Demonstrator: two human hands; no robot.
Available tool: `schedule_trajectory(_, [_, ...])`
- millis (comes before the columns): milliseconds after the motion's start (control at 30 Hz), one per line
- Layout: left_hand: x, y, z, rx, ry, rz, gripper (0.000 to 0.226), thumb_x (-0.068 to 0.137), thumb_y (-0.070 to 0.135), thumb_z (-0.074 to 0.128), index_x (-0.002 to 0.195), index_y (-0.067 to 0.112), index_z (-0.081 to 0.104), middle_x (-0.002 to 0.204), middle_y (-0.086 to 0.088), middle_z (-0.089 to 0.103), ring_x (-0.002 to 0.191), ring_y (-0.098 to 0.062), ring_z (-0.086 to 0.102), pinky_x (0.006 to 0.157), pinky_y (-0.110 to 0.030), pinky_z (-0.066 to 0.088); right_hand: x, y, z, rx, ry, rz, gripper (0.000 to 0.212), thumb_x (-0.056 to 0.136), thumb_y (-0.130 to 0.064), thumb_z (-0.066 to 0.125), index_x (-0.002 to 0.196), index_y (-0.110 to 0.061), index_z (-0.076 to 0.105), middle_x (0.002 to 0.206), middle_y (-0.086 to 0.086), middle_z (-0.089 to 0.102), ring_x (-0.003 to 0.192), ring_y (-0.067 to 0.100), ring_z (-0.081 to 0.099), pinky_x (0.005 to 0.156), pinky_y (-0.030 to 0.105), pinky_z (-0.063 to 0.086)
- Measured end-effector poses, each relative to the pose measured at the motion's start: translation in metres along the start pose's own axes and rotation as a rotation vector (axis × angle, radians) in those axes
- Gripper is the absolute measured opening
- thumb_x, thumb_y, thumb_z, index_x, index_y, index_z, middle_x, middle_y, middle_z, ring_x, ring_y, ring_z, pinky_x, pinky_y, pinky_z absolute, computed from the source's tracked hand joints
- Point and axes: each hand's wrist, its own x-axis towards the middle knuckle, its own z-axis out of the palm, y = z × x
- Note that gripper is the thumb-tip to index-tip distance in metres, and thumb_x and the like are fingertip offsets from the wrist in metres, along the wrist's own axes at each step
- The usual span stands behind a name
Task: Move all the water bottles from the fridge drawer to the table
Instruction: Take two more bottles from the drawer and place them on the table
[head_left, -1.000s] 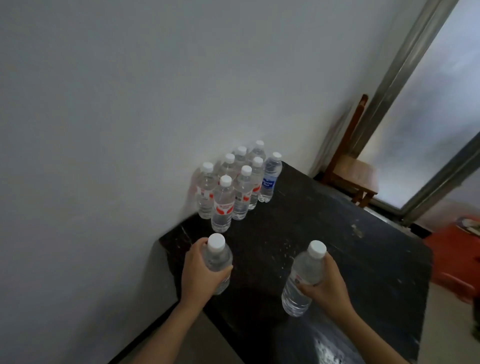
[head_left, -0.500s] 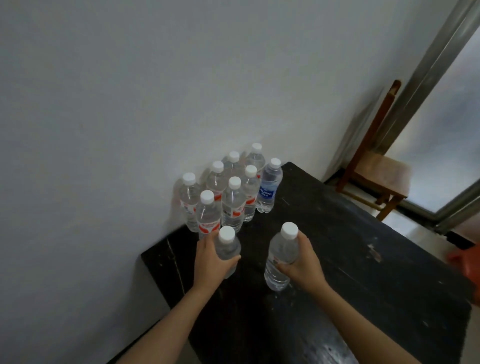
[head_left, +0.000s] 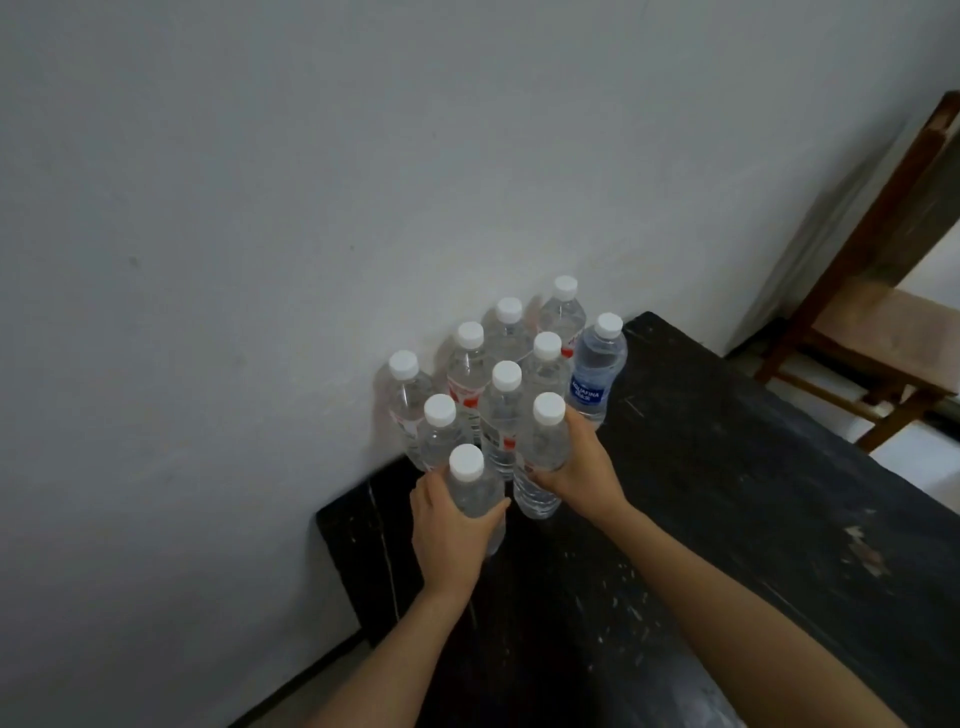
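- Left hand (head_left: 447, 530) curls round the body of a clear plastic bottle (head_left: 475, 493), held upright near the table's left corner.
- Right hand (head_left: 582, 467) grips a second bottle (head_left: 540, 462) from its right side, also upright. Whether its base touches the top, cannot tell.
- Both forearms are bare and reach forward.
- Standing bottles (head_left: 504, 410) are packed just behind both held ones, crowding them against the wall. They have white screw caps and ribbed clear bodies, some with red labels.
- Blue-labelled bottle (head_left: 592, 374) stands at the group's right edge, just beyond the right fingers.
- Table (head_left: 727, 519) is black, scuffed and flecked with pale scratches.
- Wall (head_left: 363, 182) is plain white.
- Wooden chair (head_left: 883, 322) stands well apart, far right.
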Motion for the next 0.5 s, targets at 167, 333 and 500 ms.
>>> schedule_trajectory(167, [-0.005, 0.009, 0.009, 0.109, 0.110, -0.052, 0.088, 0.052, 0.041, 0.085, 0.123, 0.009, 0.043, 0.120, -0.011, 0.051, 0.115, -0.026, 0.046, 0.078, -0.040, 0.046, -0.001, 0.004, 0.004, -0.020, -0.013, -0.008, 0.086, 0.065, -0.030, 0.080, 0.133, -0.038, 0.028, 0.139, -0.002, 0.040, 0.128, 0.015, 0.040, 0.097, 0.029, 0.037])
schedule_trajectory(333, [-0.008, 0.014, 0.016, 0.107, 0.154, -0.127, 0.091, 0.050, 0.043, 0.084, 0.122, 0.009, 0.040, 0.121, -0.014, 0.049, 0.115, -0.029, 0.045, 0.075, -0.043, 0.048, -0.004, -0.002, 0.006, -0.078, -0.046, -0.020, 0.092, 0.065, -0.028, 0.080, 0.136, -0.037, 0.023, 0.142, -0.001, 0.040, 0.131, 0.018, 0.039, 0.102, 0.034, 0.036])
schedule_trajectory(500, [-0.011, 0.015, 0.011, 0.084, 0.074, -0.136, 0.097, 0.052, 0.042, 0.085, 0.130, 0.010, 0.035, 0.129, -0.015, 0.044, 0.121, -0.031, 0.041, 0.085, -0.045, 0.046, -0.020, -0.007, -0.001, -0.078, 0.012, 0.006, 0.105, 0.065, -0.033, 0.080, 0.142, -0.041, 0.009, 0.148, 0.001, 0.030, 0.136, 0.018, 0.031, 0.108, 0.038, 0.033])
